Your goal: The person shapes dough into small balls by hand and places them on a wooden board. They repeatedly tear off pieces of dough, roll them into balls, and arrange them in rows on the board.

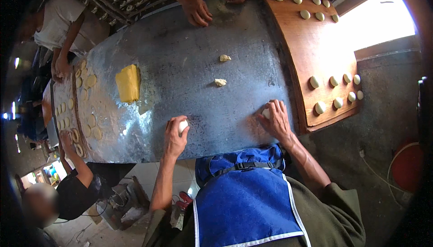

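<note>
My left hand curls around a smooth pale dough ball on the dark metal tabletop, near its front edge. Farther right, my right hand is cupped over another dough ball, which shows only in part beside the thumb. Beyond and between my hands lie two small rough dough lumps, a nearer dough lump and a farther dough lump. Neither hand touches them.
On the right, a wooden board carries several dough balls in two groups. A yellow block sits left of centre. Flat dough rounds cover the left end. Across the table are a co-worker's hands; two more people work at the left.
</note>
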The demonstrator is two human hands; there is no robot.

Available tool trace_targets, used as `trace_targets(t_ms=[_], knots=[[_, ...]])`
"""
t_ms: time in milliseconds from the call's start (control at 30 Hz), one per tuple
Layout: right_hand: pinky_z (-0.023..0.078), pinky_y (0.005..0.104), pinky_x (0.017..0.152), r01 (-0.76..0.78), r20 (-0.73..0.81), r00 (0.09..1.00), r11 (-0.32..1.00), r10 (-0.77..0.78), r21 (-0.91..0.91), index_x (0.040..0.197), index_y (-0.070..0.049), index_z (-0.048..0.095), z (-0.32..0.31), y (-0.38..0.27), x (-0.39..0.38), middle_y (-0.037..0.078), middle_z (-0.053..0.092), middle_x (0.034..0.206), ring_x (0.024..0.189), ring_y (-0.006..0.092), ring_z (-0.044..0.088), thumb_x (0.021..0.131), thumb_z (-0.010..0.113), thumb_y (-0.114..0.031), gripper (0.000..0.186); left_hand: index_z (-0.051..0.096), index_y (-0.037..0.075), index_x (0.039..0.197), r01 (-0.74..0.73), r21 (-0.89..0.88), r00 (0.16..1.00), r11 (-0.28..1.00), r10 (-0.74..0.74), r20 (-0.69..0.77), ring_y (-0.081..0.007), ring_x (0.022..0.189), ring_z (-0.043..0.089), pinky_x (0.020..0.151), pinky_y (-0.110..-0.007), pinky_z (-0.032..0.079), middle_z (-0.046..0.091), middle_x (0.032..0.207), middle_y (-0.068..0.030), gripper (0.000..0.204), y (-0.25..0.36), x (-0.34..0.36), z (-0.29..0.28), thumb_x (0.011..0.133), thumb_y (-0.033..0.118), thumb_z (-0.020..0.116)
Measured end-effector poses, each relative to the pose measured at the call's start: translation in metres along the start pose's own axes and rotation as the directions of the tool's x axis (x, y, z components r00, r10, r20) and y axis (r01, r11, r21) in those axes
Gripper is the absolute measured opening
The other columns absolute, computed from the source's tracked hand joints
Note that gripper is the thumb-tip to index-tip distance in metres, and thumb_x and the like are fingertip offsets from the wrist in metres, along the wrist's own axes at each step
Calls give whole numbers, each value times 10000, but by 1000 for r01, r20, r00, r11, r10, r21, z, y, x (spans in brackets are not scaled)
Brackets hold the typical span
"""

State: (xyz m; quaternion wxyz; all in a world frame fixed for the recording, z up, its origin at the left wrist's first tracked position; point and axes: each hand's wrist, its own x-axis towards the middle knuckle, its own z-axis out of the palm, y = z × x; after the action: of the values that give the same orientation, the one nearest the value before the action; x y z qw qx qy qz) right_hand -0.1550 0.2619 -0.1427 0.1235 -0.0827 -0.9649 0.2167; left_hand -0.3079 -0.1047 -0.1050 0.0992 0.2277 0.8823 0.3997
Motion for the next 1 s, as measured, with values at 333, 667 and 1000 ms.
trace_targets(t_ms=[333, 667, 1000], knots=[[564, 319, 804, -416, 431, 899, 447, 74, 792, 1137, -9, 745, -47, -135, 53, 79, 702, 987, 923, 161, 676, 925, 786, -286, 351, 581, 50, 1218, 450, -849, 892, 277, -183, 414, -129, 933, 652, 816, -278, 552, 680, 1053, -67, 312, 89, 9, 14, 934, 36, 709], [519, 330, 891, -461, 529, 836, 333, -149, 823, 1110, -6, 737, -67, -53, 4, 95, 694, 1098, 1012, 184, 646, 816, 887, -252, 411, 640, 69, 1142, 49, -173, 998, 984, -42, 44, -263, 897, 667, 799, -396, 537, 658, 972, -96, 281, 9, -4, -2, 894, 114, 766], [380, 514, 956, 143, 163, 978, 988, -132, -55, 1020, -65, 552, 21, -44, 28, 188, 522, 1071, 1022, 356, 500, 839, 742, -400, 425, 473, 78, 988, 8, 4, 962, 1000, -6, -273, -343, 864, 531, 776, -492, 423, 540, 941, -129, 285, 1, 29, 56, 880, 139, 729]])
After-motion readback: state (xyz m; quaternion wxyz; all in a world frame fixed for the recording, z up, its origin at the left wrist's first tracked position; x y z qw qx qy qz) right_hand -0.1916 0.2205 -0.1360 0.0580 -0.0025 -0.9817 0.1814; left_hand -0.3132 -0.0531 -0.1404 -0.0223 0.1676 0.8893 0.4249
